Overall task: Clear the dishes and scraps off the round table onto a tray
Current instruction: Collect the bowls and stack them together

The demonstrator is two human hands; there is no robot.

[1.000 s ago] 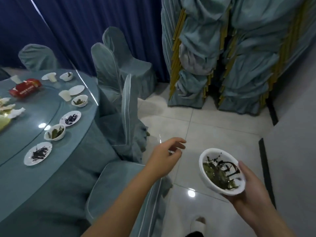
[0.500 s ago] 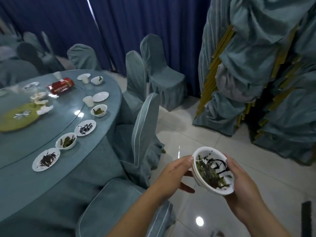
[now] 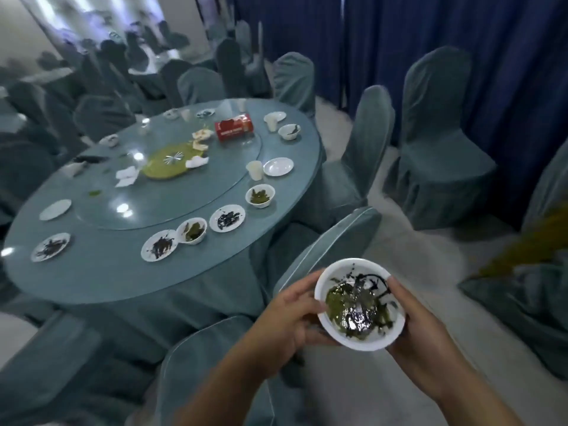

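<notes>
Both the left hand (image 3: 287,315) and right hand (image 3: 421,327) are gripping the scrap-filled white bowl (image 3: 360,304), fingers wrapped round its sides, and it's tilting a bit, so that sauce could be sloshing onto the covered chair (image 3: 325,250) below.

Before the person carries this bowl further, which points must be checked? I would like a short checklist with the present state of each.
1. Both hands on the bowl: ok, left hand and right hand grip opposite sides.
2. Bowl level: not ok, it tilts slightly and holds wet green and dark scraps.
3. Tray in sight: not ok, none is visible.
4. Path clear: not ok, a covered chair stands directly between the bowl and the round table.
5. Table cleared: not ok, bowls, plates, cups and a red box remain.
</notes>
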